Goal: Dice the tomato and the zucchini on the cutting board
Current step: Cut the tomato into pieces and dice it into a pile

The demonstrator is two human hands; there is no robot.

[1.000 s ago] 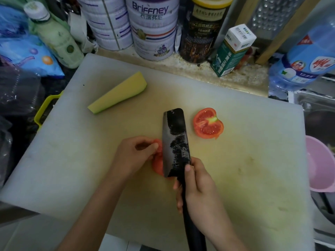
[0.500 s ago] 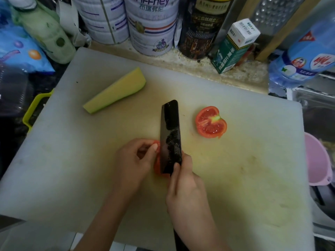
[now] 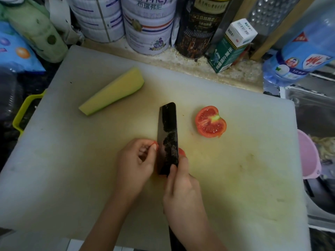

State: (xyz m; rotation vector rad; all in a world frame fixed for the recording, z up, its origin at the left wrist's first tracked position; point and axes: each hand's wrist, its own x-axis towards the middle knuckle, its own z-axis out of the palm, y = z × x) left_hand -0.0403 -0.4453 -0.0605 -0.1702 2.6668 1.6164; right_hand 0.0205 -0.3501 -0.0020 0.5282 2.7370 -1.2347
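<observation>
White "ffney" tins [image 3: 148, 24] back the board [image 3: 235, 178]; left fingers [image 3: 145, 144] pinch tomato [image 3: 181, 152], right fingers [image 3: 173, 171] grip the knife [image 3: 167, 134]

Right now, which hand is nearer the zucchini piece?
Left. The left hand, steadying the tomato piece, is this side of the zucchini piece; the right hand, gripping the knife, is farther right.

The board [image 3: 235, 178] is white plastic, matt, with yellow stains. On it, the knife [image 3: 167, 134] has a dark glossy blade with wet smears, the tomato [image 3: 211, 122] shows a wet, shiny cut face, and the zucchini [image 3: 112, 93] looks pale and matt. Behind the board stand glossy printed tins [image 3: 148, 24], a cardboard box [image 3: 233, 46] and a perforated metal grater [image 3: 268, 17]. Right of it is a smooth pink plastic bowl [image 3: 308, 154].
</observation>
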